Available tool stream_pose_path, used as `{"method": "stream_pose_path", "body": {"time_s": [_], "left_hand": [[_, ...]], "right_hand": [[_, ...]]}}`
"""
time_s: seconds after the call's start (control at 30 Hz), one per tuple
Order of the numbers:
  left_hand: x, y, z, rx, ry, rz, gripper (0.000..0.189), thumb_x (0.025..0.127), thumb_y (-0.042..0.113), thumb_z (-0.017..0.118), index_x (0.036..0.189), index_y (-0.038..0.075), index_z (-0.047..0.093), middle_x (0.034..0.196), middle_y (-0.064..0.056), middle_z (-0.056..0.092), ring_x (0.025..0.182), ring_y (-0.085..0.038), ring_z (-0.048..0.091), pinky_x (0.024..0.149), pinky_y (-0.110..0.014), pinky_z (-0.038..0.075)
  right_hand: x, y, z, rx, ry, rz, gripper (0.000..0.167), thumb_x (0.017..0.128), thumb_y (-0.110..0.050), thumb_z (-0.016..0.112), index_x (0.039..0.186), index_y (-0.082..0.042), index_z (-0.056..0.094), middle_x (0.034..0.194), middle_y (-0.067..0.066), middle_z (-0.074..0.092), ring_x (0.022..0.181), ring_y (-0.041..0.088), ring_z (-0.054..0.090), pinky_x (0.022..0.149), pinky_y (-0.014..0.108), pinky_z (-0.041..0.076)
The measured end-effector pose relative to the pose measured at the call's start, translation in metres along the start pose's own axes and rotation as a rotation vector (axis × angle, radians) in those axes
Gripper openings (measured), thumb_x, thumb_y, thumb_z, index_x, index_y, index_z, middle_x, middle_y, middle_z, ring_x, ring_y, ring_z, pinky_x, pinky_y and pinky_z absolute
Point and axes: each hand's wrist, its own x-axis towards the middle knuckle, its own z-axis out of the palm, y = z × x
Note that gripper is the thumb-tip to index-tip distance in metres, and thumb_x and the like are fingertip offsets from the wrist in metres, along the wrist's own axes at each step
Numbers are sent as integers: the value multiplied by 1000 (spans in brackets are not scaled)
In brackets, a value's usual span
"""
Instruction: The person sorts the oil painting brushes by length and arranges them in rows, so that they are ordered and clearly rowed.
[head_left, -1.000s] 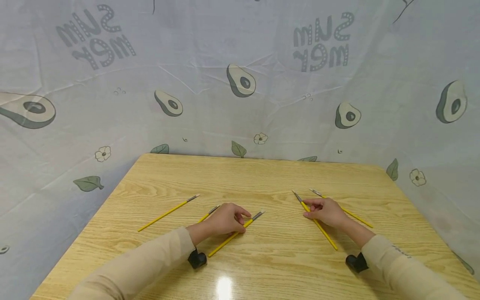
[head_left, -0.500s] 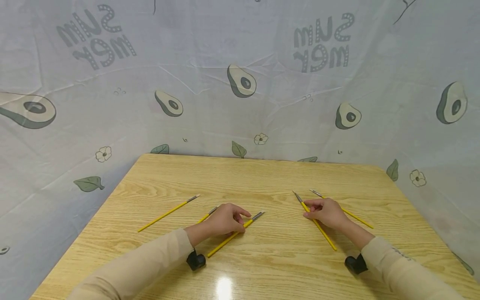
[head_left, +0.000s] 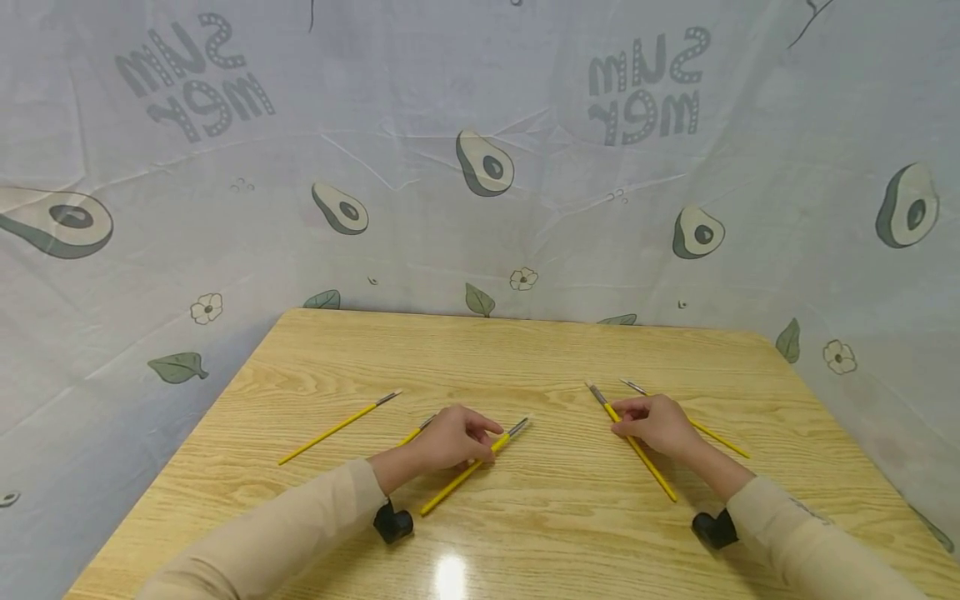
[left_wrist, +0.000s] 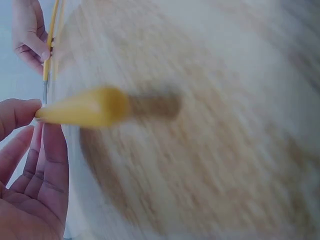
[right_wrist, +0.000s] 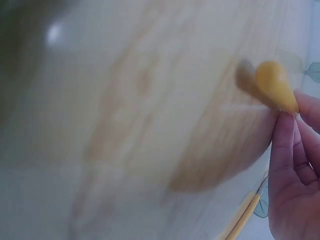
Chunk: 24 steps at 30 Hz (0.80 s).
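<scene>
Thumb and fingers of my left hand pinch a yellow-handled paintbrush, its pale tip pointing away to the right. Its rounded handle end looms large and blurred in the left wrist view. On the right, a second yellow paintbrush is pinched by my right hand, with its bristles pointing away to the left. The right wrist view shows that handle end close up. My left hand partly hides another paintbrush behind it.
A paintbrush lies slanted at the left of the wooden table. One more paintbrush lies beyond my right hand, partly covered by it. A printed cloth hangs behind the table. Black wrist cameras sit under both wrists.
The paintbrush in my left hand has turned slightly, its bristle end shifting a little away from me. Both hands stay in nearly the same places.
</scene>
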Motion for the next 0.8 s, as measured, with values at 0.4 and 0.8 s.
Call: {"method": "stream_pose_path", "body": {"time_s": [0.4, 0.8], "left_hand": [[2, 0, -2, -50, 31, 16, 31, 82, 5, 77, 112, 6, 73, 84, -1, 67, 64, -15, 59, 52, -31, 52], [0, 2, -3, -139, 23, 7, 28, 86, 6, 73, 114, 4, 71, 81, -4, 65, 67, -15, 61, 57, -33, 55]], "right_hand": [[-7, -6, -4, 37, -7, 14, 40, 89, -17, 73, 122, 3, 65, 95, 8, 67, 75, 19, 59, 57, 29, 51], [-5, -14, -8, 177, -36, 35, 39, 95, -15, 65, 128, 5, 60, 104, 15, 68, 78, 24, 64, 68, 35, 56]]}}
